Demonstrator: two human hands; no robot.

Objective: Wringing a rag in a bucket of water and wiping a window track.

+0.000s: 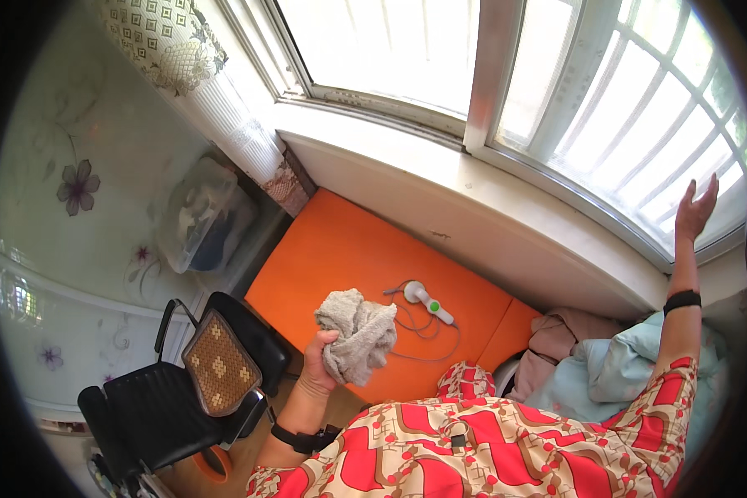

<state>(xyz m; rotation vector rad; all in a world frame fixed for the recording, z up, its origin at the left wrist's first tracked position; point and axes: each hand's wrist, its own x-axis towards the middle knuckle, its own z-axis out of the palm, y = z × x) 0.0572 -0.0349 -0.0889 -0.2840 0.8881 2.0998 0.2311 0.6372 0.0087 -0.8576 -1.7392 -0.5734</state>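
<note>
A crumpled, light grey-beige cloth (357, 336) is bunched in my left hand (317, 365), with the thumb pressed on its near side. I hold it above an orange padded surface (332, 249). My right hand (695, 214) is stretched out to the far right, thumb and fingers apart and nothing in it. It is in front of the sliding window (614, 116); whether it touches the glass or frame I cannot tell.
On the orange surface lies a white handheld device (429, 301) with a green button and a grey cord. A white sill (390, 149) runs under the window. Pale blue bedding (622, 365) is at right. A black chair (166, 407) and patterned curtain (191, 66) are at left.
</note>
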